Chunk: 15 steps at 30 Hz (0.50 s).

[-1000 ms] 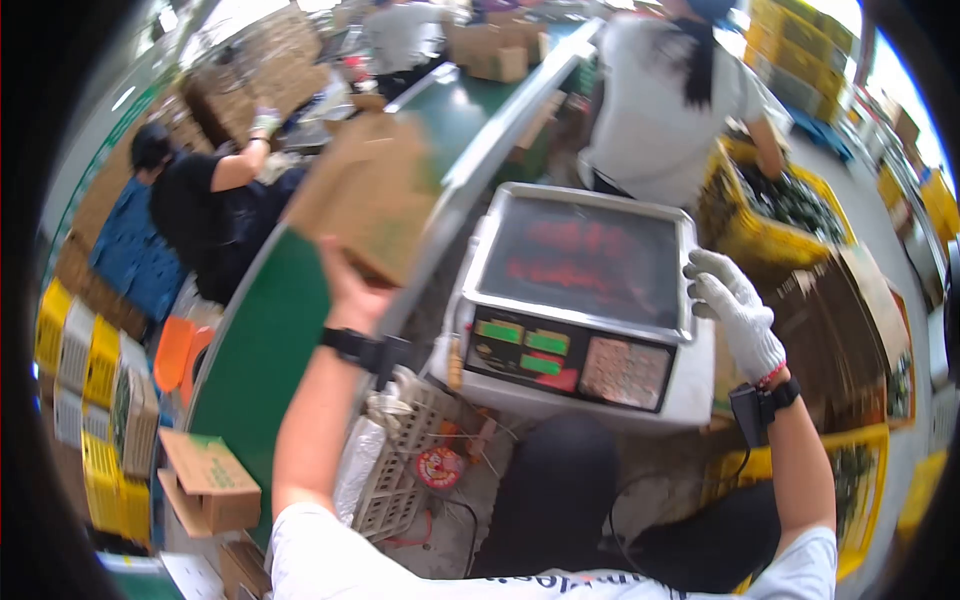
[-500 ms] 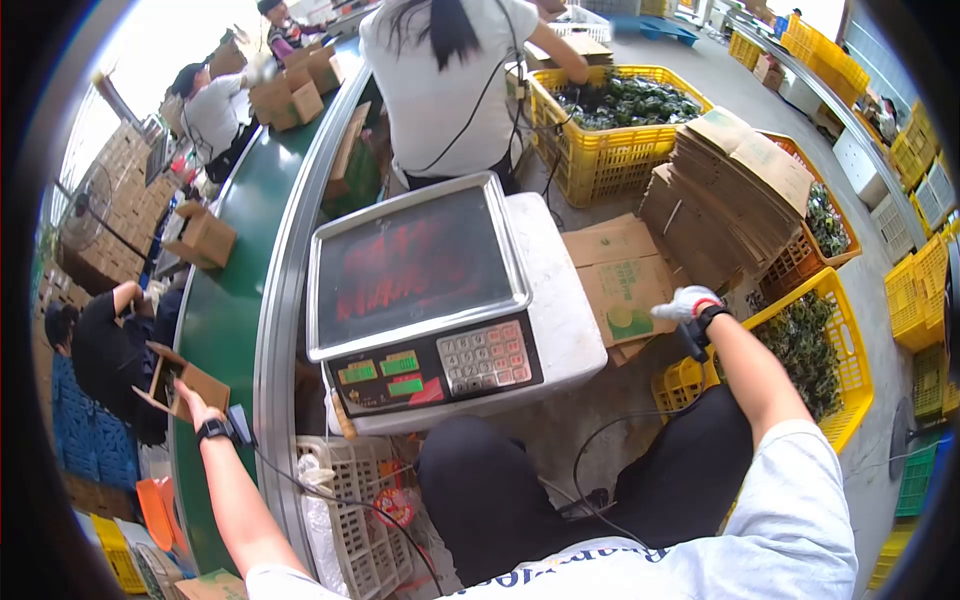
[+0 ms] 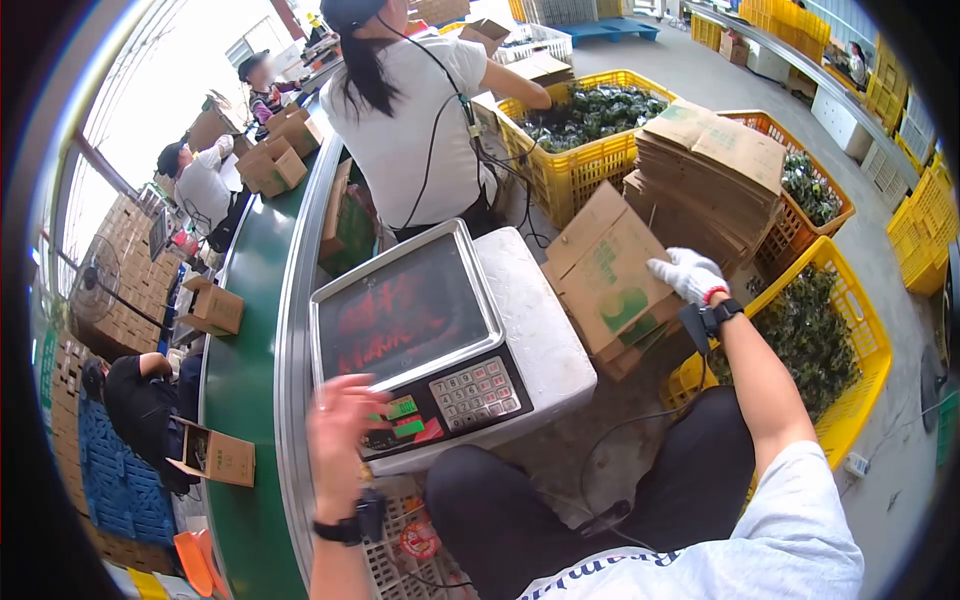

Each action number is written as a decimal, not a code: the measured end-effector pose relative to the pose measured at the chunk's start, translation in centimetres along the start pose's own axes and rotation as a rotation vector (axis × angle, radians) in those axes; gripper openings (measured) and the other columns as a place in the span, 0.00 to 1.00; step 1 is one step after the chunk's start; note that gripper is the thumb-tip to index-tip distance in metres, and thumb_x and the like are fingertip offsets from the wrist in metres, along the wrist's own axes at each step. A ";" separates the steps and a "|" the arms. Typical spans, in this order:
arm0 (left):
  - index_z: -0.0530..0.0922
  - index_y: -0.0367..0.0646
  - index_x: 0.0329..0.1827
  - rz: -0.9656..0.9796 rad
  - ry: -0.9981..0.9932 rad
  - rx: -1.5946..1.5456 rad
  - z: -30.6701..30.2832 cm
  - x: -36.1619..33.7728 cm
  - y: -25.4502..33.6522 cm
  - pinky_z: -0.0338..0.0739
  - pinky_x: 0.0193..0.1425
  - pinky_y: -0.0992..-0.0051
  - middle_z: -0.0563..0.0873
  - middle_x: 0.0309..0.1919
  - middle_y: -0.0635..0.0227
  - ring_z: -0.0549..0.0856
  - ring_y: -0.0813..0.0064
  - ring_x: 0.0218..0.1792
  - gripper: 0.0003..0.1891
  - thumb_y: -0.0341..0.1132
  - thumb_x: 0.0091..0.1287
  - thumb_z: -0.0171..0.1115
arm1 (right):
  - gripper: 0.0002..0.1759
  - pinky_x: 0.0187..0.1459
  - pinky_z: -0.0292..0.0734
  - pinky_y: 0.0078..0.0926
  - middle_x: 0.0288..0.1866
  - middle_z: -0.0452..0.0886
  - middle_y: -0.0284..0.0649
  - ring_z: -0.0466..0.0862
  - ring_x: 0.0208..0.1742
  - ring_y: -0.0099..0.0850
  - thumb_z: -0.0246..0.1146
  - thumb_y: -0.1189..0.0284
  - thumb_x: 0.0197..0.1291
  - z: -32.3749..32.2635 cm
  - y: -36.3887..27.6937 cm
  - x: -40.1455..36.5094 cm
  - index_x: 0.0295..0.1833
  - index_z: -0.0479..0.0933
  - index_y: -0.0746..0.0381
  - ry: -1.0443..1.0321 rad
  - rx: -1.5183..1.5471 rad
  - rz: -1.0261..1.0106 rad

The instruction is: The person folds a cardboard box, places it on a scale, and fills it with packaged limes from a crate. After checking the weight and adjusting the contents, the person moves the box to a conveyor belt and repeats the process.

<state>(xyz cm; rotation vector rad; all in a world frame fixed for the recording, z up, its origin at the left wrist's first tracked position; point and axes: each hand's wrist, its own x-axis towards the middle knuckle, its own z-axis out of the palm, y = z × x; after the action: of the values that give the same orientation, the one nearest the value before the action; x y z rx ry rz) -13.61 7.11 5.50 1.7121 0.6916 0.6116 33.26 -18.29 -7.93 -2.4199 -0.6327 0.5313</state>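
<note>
My right hand [image 3: 690, 276], in a white glove, grips the right edge of a flattened cardboard box [image 3: 608, 270]. That box is tilted up, with green print on its face; more flat cardboard shows beneath it. My left hand [image 3: 345, 435] is bare and blurred by motion, its fingers stretched out over the left front corner of the scale [image 3: 410, 310], with nothing visible in them. The scale has a metal-rimmed dark tray, a keypad and green displays. It rests on a white block [image 3: 545, 340].
A green conveyor belt [image 3: 262, 390] runs along my left, carrying an open carton [image 3: 225, 455] and others. Stacked flat boxes [image 3: 705, 165] stand ahead right. Yellow crates [image 3: 870, 375] hold dark green produce. A co-worker [image 3: 405, 130] reaches into a crate ahead; other people are beyond the belt.
My left hand has moved from the carton on the belt to the scale's corner. My right hand has taken hold of the flattened box and raised it into a tilt.
</note>
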 end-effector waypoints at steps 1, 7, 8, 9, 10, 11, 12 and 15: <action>0.75 0.38 0.67 -0.118 -0.218 -0.125 3.5 -0.1 1.7 0.83 0.51 0.74 0.87 0.50 0.61 0.89 0.71 0.51 0.18 0.38 0.80 0.58 | 0.44 0.69 0.71 0.36 0.69 0.80 0.55 0.79 0.71 0.46 0.63 0.39 0.64 -1.4 -0.7 -1.0 0.72 0.75 0.65 0.111 -0.070 -0.051; 0.55 0.36 0.83 -0.002 -0.620 0.344 15.8 3.8 -1.5 0.82 0.61 0.65 0.82 0.62 0.54 0.87 0.65 0.56 0.37 0.46 0.80 0.59 | 0.31 0.40 0.83 0.26 0.50 0.88 0.37 0.86 0.44 0.24 0.63 0.48 0.73 -6.6 -5.5 -12.1 0.64 0.80 0.65 0.192 0.719 -0.034; 0.56 0.36 0.82 -0.044 -0.586 0.017 17.5 4.5 -0.3 0.83 0.58 0.65 0.81 0.62 0.54 0.87 0.65 0.54 0.36 0.45 0.80 0.59 | 0.31 0.31 0.82 0.24 0.49 0.88 0.36 0.86 0.40 0.23 0.64 0.48 0.73 -5.8 -4.2 -12.3 0.66 0.79 0.63 0.102 0.856 -0.037; 0.57 0.36 0.82 -0.085 -0.546 -0.309 18.4 4.8 0.4 0.84 0.54 0.65 0.80 0.63 0.54 0.87 0.65 0.53 0.35 0.44 0.80 0.59 | 0.29 0.39 0.85 0.27 0.54 0.87 0.40 0.88 0.47 0.29 0.65 0.51 0.72 -5.8 -3.0 -12.8 0.66 0.79 0.64 -0.052 0.848 -0.035; 0.57 0.36 0.82 -0.070 -0.537 -0.318 18.7 4.9 0.8 0.84 0.54 0.65 0.80 0.63 0.54 0.87 0.65 0.53 0.35 0.44 0.80 0.59 | 0.31 0.51 0.82 0.30 0.61 0.83 0.46 0.85 0.57 0.36 0.65 0.52 0.72 -5.3 -1.7 -13.0 0.68 0.77 0.64 -0.048 0.562 -0.151; 0.58 0.36 0.81 -0.112 -0.575 -0.388 18.8 5.1 1.1 0.86 0.50 0.65 0.81 0.61 0.54 0.88 0.65 0.52 0.33 0.44 0.80 0.58 | 0.32 0.63 0.79 0.34 0.68 0.80 0.52 0.81 0.67 0.42 0.64 0.52 0.71 -5.1 -1.9 -13.9 0.70 0.75 0.64 -0.013 0.279 -0.262; 0.59 0.36 0.80 -0.155 -0.617 -0.455 18.9 5.3 1.3 0.87 0.45 0.64 0.81 0.59 0.54 0.88 0.65 0.50 0.32 0.43 0.81 0.57 | 0.36 0.70 0.72 0.35 0.72 0.76 0.54 0.78 0.71 0.45 0.63 0.49 0.71 -5.3 -2.4 -14.0 0.74 0.70 0.63 -0.020 0.177 -0.240; 0.64 0.39 0.77 0.297 -0.649 0.188 19.7 4.1 -0.5 0.85 0.46 0.60 0.84 0.56 0.50 0.89 0.58 0.49 0.29 0.34 0.75 0.57 | 0.50 0.79 0.60 0.37 0.82 0.62 0.54 0.64 0.82 0.44 0.63 0.44 0.69 -6.0 -4.1 -14.9 0.84 0.53 0.62 0.216 0.163 -0.301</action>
<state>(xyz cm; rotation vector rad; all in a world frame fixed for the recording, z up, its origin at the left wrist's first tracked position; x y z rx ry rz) 3.12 -2.94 0.67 2.0555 0.0328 0.1601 22.86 -26.00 2.49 -2.1402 -0.8068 0.1858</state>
